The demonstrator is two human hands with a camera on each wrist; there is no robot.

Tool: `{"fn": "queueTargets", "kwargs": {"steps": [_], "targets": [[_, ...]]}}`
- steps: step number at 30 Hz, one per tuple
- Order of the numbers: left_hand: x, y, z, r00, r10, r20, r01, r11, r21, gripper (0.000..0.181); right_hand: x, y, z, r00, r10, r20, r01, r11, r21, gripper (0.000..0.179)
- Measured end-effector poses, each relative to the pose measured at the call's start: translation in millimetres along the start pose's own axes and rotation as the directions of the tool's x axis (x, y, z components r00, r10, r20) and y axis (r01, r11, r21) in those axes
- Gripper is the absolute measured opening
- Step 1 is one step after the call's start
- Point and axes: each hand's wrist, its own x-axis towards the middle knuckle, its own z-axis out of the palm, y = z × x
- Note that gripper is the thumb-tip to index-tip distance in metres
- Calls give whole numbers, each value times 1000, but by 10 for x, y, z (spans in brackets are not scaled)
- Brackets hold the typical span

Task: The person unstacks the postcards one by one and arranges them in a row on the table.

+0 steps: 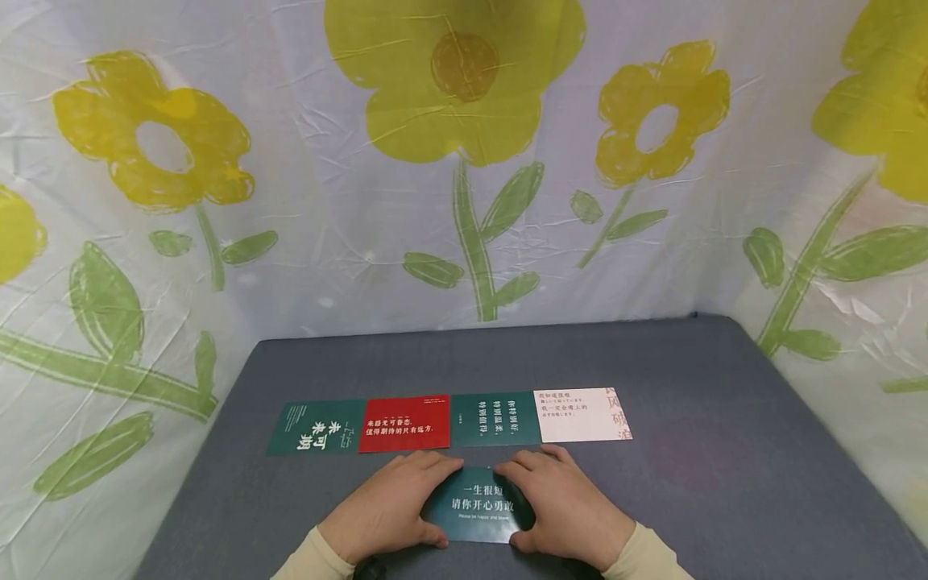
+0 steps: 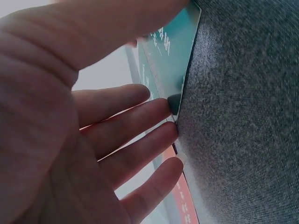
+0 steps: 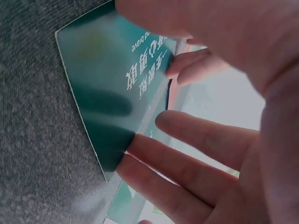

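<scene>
A dark green card (image 1: 478, 501) with white lettering lies on the grey cloth between my two hands. My left hand (image 1: 399, 501) holds its left side, thumb at the near corner and fingers at the far edge. Opposite it, my right hand (image 1: 569, 503) holds the right side the same way. In the right wrist view the thumb covers part of the near edge of the green card (image 3: 98, 88), and two fingertips touch its far edge. The left wrist view shows the left fingers (image 2: 140, 121) fairly straight, touching near a corner of the card.
Beyond the hands, several cards lie edge to edge in a row: a green one (image 1: 319, 427) at the left, a red one (image 1: 404, 424), another green one (image 1: 495, 419) and a white one (image 1: 583, 415). A flower-printed curtain (image 1: 326, 242) stands behind the grey table (image 1: 725, 467).
</scene>
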Motion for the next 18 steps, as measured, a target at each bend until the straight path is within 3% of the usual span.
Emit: {"fn": "queueTargets", "kwargs": {"steps": [18], "targets": [[9,-1,-8,1000,4,-1,-4,1000,-7,94,-22,25,-13,1000,-16,-14,17,1000,24,77]]}}
